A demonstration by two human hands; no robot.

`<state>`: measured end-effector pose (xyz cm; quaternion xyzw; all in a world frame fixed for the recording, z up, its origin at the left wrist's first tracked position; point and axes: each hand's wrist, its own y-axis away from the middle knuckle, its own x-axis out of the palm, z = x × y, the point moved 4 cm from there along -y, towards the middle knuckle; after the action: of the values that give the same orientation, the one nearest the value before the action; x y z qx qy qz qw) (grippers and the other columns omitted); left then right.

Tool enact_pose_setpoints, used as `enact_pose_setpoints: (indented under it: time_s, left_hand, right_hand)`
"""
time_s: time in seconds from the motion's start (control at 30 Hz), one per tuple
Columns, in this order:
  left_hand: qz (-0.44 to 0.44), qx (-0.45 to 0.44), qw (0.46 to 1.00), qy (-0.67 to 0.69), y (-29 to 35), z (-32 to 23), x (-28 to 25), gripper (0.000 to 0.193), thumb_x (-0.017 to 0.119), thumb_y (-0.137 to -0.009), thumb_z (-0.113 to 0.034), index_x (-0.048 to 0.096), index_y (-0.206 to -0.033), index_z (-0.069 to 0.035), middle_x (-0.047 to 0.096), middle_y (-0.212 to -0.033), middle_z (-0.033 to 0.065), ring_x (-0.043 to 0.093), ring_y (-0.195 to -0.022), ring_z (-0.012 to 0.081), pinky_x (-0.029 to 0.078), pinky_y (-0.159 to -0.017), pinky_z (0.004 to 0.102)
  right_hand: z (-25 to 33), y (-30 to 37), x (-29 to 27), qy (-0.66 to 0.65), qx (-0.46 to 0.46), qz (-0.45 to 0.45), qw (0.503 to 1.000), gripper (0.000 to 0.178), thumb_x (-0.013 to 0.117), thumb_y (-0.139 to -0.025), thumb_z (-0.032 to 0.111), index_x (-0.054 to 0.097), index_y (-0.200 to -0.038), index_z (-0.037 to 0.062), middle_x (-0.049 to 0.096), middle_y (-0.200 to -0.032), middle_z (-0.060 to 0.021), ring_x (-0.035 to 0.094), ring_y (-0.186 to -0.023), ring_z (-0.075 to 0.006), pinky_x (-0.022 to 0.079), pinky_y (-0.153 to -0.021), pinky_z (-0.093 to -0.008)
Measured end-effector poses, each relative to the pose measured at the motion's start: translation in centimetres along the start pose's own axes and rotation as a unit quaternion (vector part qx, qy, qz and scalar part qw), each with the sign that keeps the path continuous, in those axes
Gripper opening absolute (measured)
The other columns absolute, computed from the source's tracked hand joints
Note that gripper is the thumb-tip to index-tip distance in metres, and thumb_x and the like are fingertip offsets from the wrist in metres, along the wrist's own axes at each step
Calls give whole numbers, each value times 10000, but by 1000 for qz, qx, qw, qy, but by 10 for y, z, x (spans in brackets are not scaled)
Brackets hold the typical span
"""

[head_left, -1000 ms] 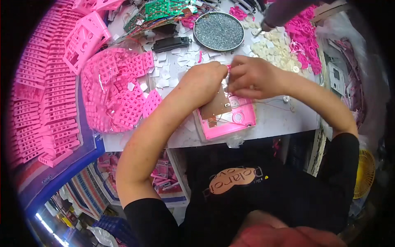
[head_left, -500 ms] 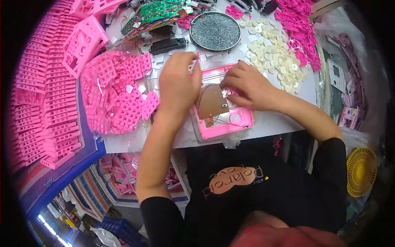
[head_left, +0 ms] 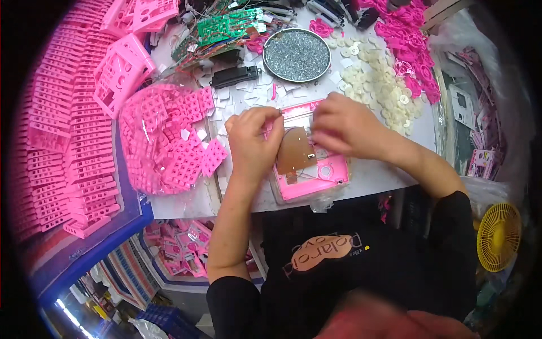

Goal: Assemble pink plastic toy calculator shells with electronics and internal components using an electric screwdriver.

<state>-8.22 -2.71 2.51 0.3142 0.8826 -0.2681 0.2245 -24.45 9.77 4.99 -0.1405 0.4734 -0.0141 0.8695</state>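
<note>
A pink plastic casing (head_left: 307,187), open side up, lies on the worktable in front of me. A brown circuit board (head_left: 294,151) sits inside it with thin dark wires, beside a round ring (head_left: 325,172). My left hand (head_left: 251,135) is at the casing's upper left, thumb and forefinger pinched together. Whatever they hold is too small to make out. My right hand (head_left: 350,125) hovers over the casing's upper right with fingers bent. Its fingertips are smeared by motion, so their grip cannot be read.
Beyond the casing stands a round dish of small metal screws (head_left: 297,55), with a black plastic part (head_left: 235,76) and green circuit boards (head_left: 228,27) nearby. Cream discs (head_left: 375,79) spread at right. A bag of pink keypads (head_left: 164,141) and stacked pink casings (head_left: 84,164) lie left.
My left hand has come down and nearer to me, from beyond the casing to its upper left edge. My right hand has lifted slightly off the wires. The whole view has shifted a little.
</note>
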Motion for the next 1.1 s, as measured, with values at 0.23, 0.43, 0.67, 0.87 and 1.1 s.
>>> enact_pose_setpoints:
  time_s: [0.23,0.43,0.67,0.87,1.1]
  left_hand:
    - [-43,84,991,-100,3,-19,-2,100,723,-803,-107,695,-900,-104,700,-823,28,626,-726,196,356,-797,361]
    - [20,-5,1000,-6,5,-21,-3,111,738,-826,-115,697,-926,-88,690,-807,35,585,-654,185,377,-770,361]
    - [61,-7,998,28,3,-17,3,62,729,-849,-96,700,-891,-62,672,-790,52,563,-673,183,399,-755,338]
    - [42,235,969,-67,14,-25,3,209,773,-790,-94,662,-967,-107,688,-879,29,612,-757,212,376,-826,398]
    - [10,142,988,-56,33,-16,-8,180,761,-793,-68,671,-946,-93,701,-880,36,620,-759,219,383,-817,388]
  right_hand:
    - [2,-30,10,-124,41,-141,981,179,761,-862,171,705,-965,36,655,-807,-91,617,-634,-198,488,-589,-311]
    - [-4,-22,9,-136,14,-152,979,115,729,-839,83,695,-939,39,643,-783,-94,626,-660,-241,487,-584,-334]
    - [-2,-5,10,-116,31,-140,983,191,718,-833,149,702,-1002,62,656,-839,-104,640,-765,-305,523,-674,-388]
    - [7,3,4,-126,21,-61,990,317,649,-839,136,697,-1150,94,671,-937,-99,629,-902,-309,523,-795,-421]
    - [-37,-108,32,7,-60,-130,990,344,638,-790,73,662,-1132,57,659,-955,-107,609,-909,-321,516,-784,-432]
